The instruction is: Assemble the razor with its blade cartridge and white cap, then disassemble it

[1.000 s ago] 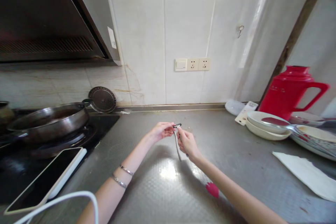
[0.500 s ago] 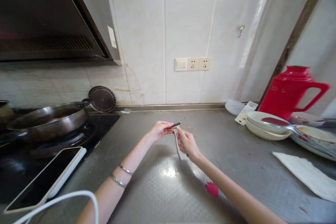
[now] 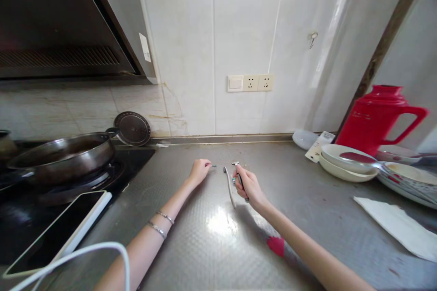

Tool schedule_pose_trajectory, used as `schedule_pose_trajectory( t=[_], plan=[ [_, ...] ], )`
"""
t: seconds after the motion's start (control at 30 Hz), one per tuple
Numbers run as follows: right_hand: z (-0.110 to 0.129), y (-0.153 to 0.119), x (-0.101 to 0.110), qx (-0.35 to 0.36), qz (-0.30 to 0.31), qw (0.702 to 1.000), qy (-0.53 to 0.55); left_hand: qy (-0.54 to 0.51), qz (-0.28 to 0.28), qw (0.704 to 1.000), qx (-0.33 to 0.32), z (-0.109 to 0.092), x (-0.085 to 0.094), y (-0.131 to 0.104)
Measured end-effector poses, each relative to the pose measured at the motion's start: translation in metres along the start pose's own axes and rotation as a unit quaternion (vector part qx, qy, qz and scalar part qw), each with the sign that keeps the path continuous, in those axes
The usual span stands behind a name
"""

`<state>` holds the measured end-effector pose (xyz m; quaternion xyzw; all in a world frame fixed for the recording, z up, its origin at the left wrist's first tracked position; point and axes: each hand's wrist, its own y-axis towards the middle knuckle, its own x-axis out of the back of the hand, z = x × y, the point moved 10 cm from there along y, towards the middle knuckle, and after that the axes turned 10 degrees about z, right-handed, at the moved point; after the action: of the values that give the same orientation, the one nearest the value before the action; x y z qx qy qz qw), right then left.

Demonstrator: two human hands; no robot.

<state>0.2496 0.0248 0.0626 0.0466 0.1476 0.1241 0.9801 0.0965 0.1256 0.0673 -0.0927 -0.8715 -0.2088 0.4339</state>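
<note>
My left hand (image 3: pixel 200 171) is closed in a pinch on a small thin dark piece (image 3: pixel 214 166) that sticks out to the right of its fingertips. To its right, a grey-white cable (image 3: pixel 230 187) with a dark upper end stands between the two hands. My right hand (image 3: pixel 250 185) is wrapped round a dark-handled tool (image 3: pixel 241 180), whose small metal head (image 3: pixel 235 163) points up and away. A small bluish-green bit shows beside its fingers, too small to name.
Left are a steel pan (image 3: pixel 64 159) on the stove, a phone (image 3: pixel 58 232) and a white cable (image 3: pixel 99 251). Right stand a red thermos (image 3: pixel 372 120), stacked bowls (image 3: pixel 348 168) and a white paper (image 3: pixel 396 227). A pink patch (image 3: pixel 276 245) lies near my right forearm.
My hands have moved apart, the left one leftward and the right one slightly rightward. The dark piece in my left hand is now away from the cable and the tool.
</note>
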Motion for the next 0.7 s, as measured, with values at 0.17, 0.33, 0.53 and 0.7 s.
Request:
schedule_pose_trajectory(
  t=[0.17,0.33,0.53,0.7],
  plan=[
    [0.002,0.0,0.007,0.006,-0.013,1.0,0.003,0.032,0.024,0.999,0.015,0.012,-0.009,0.003],
    [0.001,0.002,0.009,0.009,-0.015,1.0,0.008,0.059,0.039,0.997,0.016,0.015,-0.012,0.005],
    [0.006,0.002,0.012,0.023,-0.017,1.0,-0.004,0.087,0.014,0.996,0.009,0.006,-0.004,-0.002],
    [0.025,0.003,0.021,0.063,-0.054,0.995,-0.058,0.029,-0.022,0.999,-0.037,-0.022,0.005,-0.012]
  ],
)
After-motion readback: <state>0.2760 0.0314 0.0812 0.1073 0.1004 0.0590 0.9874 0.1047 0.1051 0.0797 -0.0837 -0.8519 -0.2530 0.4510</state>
